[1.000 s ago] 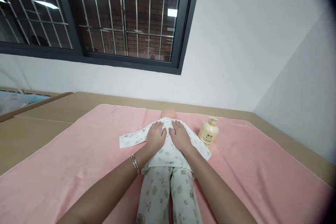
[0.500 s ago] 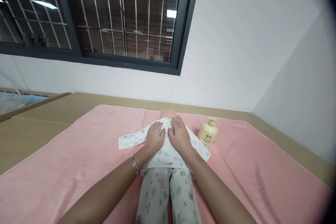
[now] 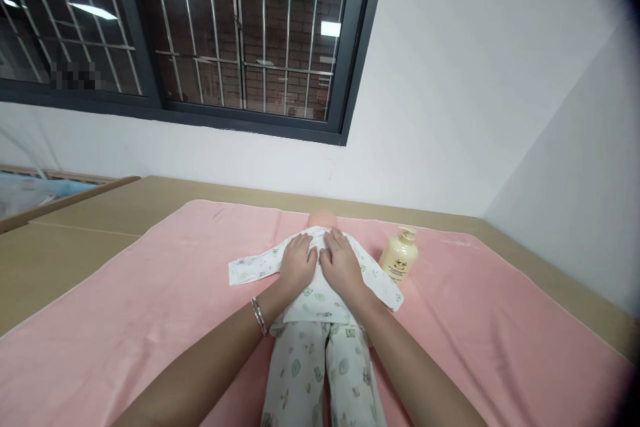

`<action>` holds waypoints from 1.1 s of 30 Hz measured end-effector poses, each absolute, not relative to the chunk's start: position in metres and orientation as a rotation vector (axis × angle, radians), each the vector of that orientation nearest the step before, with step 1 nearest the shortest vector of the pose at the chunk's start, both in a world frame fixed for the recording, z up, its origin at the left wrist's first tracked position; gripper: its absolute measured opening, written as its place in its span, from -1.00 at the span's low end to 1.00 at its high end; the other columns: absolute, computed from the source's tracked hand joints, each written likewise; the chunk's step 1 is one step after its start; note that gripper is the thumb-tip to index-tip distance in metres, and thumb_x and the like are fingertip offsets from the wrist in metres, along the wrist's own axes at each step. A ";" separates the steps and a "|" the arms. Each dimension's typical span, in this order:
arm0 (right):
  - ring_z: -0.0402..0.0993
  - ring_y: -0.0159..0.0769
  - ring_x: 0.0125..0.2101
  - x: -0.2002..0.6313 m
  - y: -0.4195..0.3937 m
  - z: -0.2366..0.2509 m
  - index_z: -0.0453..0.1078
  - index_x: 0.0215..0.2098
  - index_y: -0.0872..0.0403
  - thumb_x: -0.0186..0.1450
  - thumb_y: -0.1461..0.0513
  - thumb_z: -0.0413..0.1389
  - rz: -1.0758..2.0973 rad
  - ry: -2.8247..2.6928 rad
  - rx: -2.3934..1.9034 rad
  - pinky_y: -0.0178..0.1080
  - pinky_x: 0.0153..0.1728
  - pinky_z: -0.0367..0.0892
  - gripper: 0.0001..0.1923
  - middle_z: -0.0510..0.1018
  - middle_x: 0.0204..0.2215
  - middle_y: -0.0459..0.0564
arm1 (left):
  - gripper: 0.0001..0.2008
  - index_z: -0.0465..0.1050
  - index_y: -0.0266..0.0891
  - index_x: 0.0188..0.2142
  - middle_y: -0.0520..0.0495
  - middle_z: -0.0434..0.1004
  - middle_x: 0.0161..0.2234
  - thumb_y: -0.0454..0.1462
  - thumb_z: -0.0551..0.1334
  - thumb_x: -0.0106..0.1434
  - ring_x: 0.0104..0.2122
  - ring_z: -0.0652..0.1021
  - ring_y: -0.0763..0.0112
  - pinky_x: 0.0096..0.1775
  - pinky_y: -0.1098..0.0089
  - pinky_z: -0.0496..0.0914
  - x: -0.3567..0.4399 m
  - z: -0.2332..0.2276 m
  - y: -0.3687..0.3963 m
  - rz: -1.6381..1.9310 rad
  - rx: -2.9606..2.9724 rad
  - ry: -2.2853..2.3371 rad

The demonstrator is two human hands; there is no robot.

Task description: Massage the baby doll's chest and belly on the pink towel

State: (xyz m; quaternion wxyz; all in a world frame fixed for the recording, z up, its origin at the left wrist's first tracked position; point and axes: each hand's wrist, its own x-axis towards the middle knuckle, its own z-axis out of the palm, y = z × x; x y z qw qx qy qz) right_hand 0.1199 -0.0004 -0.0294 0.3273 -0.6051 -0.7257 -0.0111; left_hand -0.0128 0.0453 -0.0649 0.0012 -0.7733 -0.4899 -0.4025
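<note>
My left hand [image 3: 299, 261] and right hand [image 3: 342, 267] lie flat, gripping nothing, equally near, atop the dressed baby doll [image 3: 323, 300], lengthwise up the frame's lower centre

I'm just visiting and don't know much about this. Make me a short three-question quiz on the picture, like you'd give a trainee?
1. True or false: the left hand and right hand both lie on the white printed top.
2. The pump bottle on the pink sheet is: A) blue, B) pale yellow, C) black.
3. Fill in: the silvery bracelet is on the person's ___ wrist.

Key: 1. True; 2. B; 3. left.
</note>
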 end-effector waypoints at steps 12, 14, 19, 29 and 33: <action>0.01 -0.16 0.29 0.119 0.000 -0.030 0.23 0.22 0.22 0.38 0.23 -0.15 -0.012 -1.941 -1.579 -0.09 0.27 -0.09 -0.52 0.19 0.27 0.18 | -0.65 0.41 -0.28 0.02 -0.19 0.49 0.04 -0.26 0.02 0.32 0.08 0.44 0.14 0.16 0.08 0.29 -0.013 -0.066 0.046 -1.272 -2.425 -1.526; 0.05 -0.13 0.27 0.119 0.001 -0.031 0.26 0.20 0.22 0.38 0.23 -0.15 0.021 -2.013 -1.578 -0.06 0.27 -0.09 -0.53 0.24 0.25 0.20 | -0.64 0.41 -0.29 0.03 -0.20 0.49 0.04 -0.27 0.02 0.32 0.08 0.44 0.13 0.16 0.08 0.29 -0.013 -0.066 0.047 -1.263 -2.429 -1.525; 0.07 -0.09 0.27 0.120 -0.006 -0.020 0.28 0.18 0.20 0.35 0.26 -0.09 0.077 -2.069 -1.591 -0.08 0.24 -0.03 -0.54 0.26 0.23 0.21 | -0.65 0.41 -0.30 0.02 -0.22 0.49 0.04 -0.26 0.02 0.32 0.08 0.44 0.13 0.15 0.07 0.29 -0.014 -0.065 0.046 -1.264 -2.430 -1.522; 0.11 -0.16 0.26 0.128 -0.034 0.030 0.30 0.18 0.16 0.34 0.24 -0.07 0.208 -2.091 -1.502 -0.15 0.22 0.02 -0.54 0.22 0.26 0.17 | -0.62 0.39 -0.34 0.05 -0.27 0.46 0.07 -0.27 0.01 0.32 0.13 0.39 0.08 0.18 0.05 0.23 -0.012 -0.054 0.037 -1.210 -2.448 -1.546; 0.03 -0.16 0.29 0.155 -0.050 0.062 0.23 0.23 0.20 0.37 0.17 -0.11 0.226 -2.041 -1.524 -0.12 0.25 -0.02 -0.49 0.17 0.28 0.19 | -0.61 0.40 -0.27 0.06 -0.21 0.43 0.12 -0.20 0.04 0.32 0.18 0.35 0.12 0.22 0.07 0.17 -0.003 -0.037 0.018 -1.394 -2.564 -1.546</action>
